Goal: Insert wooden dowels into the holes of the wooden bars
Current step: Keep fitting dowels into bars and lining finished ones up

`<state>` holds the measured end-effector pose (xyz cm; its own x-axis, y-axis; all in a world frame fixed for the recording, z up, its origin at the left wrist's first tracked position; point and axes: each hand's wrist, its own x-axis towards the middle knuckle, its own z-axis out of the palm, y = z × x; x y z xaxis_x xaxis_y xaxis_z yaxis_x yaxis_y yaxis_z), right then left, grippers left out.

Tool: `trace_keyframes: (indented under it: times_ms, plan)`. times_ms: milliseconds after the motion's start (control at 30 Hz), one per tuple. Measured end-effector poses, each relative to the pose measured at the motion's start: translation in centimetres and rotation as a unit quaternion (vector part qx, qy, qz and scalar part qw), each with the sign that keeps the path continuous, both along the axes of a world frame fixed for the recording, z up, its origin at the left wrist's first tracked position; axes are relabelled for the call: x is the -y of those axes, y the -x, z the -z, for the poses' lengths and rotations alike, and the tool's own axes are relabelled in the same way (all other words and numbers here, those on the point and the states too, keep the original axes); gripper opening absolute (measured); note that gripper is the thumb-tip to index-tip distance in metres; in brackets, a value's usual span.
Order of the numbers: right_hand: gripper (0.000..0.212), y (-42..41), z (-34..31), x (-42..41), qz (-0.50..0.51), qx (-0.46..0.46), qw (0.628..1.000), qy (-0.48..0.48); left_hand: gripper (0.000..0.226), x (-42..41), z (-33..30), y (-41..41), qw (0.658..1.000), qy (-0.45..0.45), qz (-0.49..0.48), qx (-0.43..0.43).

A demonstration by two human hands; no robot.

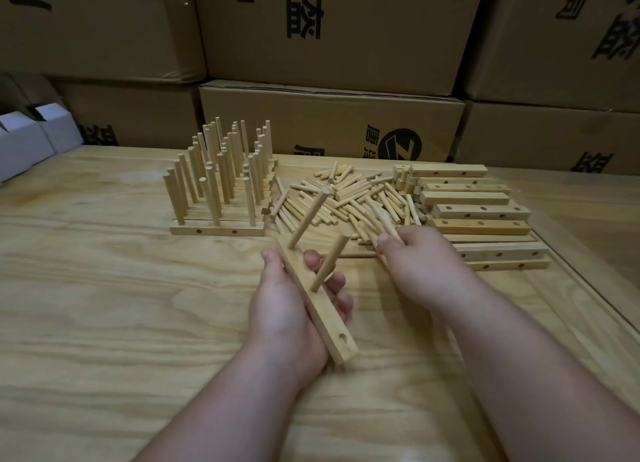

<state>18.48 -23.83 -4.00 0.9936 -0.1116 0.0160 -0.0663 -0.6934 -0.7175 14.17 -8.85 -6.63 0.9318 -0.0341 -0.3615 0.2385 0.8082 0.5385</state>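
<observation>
— Stacked cardboard boxes wall off the back, and in front of them a pale wooden table carries the whole job. How far along would you say it is?

— Partway, I'd judge. At the far left stands a block of finished bars, set side by side, each bristling with upright dowels.

— And what's left?

— Plenty. A loose pile of dowels lies in the middle of the table, and just right of it a stack of empty bars shows open holes along the faces.

— What about the piece being worked on?

— The left hand grips the current bar from below, fingers curled round it, held tilted above the table near the person. Two inserted dowels already stick up from it. One open hole shows at the near end, so that bar is not done.

— And the other hand?

— The right hand is at the near edge of the loose pile, fingers closed on dowels there; how many it pinches I cannot tell.

— So the step in hand?

— Fetching the next dowel for that last hole, by my reading.
</observation>
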Motion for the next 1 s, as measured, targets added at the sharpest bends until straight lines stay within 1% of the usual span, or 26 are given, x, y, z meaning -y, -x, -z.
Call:
trace_keyframes:
  times_ms: [33,133,167,267,367,467,533,700,833,867,900,967,1000]
  plan:
    - [0.032,-0.1,0.1,0.1,0.011,0.020,1.000,-0.003,0.057,-0.1,-0.1,0.1,1.000,0.015,0.011,-0.001]
    - [0.031,-0.5,0.5,0.5,0.046,0.068,0.996,0.023,0.029,-0.2,-0.2,0.4,0.999,0.041,0.014,0.011]
    - [0.029,-0.5,0.7,0.7,0.055,0.081,0.995,0.033,0.025,-0.2,-0.3,0.4,0.999,0.043,0.008,0.010]
    - [0.026,-0.5,1.1,0.9,0.071,0.107,0.991,0.050,0.026,0.1,-0.5,0.3,1.000,0.030,-0.003,-0.004]
    - [0.026,-0.5,1.4,1.0,0.073,0.130,0.986,0.075,0.034,0.2,-0.3,0.0,1.000,0.008,-0.018,-0.007]
    - [0.023,-0.5,1.6,0.9,0.059,0.148,0.981,0.106,0.039,0.1,-0.2,-0.2,0.999,0.004,-0.035,0.000]
    - [0.021,-0.4,1.6,0.9,0.047,0.155,0.981,0.111,0.041,0.1,-0.2,-0.3,0.999,-0.001,-0.033,0.005]
    - [0.025,-0.4,1.2,1.1,0.048,0.152,0.985,0.070,0.048,0.2,-0.2,-0.4,0.999,-0.014,-0.033,-0.007]
    - [0.039,0.0,-0.4,1.3,0.015,0.092,0.994,-0.050,0.049,0.0,-0.5,-0.4,0.999,-0.004,-0.033,-0.030]
    - [0.036,0.2,-1.0,1.3,-0.004,0.076,0.994,-0.077,0.051,0.0,-0.6,-0.4,0.999,0.000,-0.031,-0.032]
    - [0.028,0.4,-1.7,1.5,-0.026,0.064,0.993,-0.095,0.055,0.0,-0.6,-0.4,0.999,0.003,-0.029,-0.032]
    - [0.009,0.7,-3.0,2.0,-0.070,0.051,0.991,-0.105,0.063,-0.1,-0.7,-0.3,0.999,0.008,-0.023,-0.029]
    - [0.008,0.9,-3.6,2.2,-0.096,0.041,0.989,-0.106,0.061,-0.1,-0.8,-0.2,0.999,0.011,-0.024,-0.027]
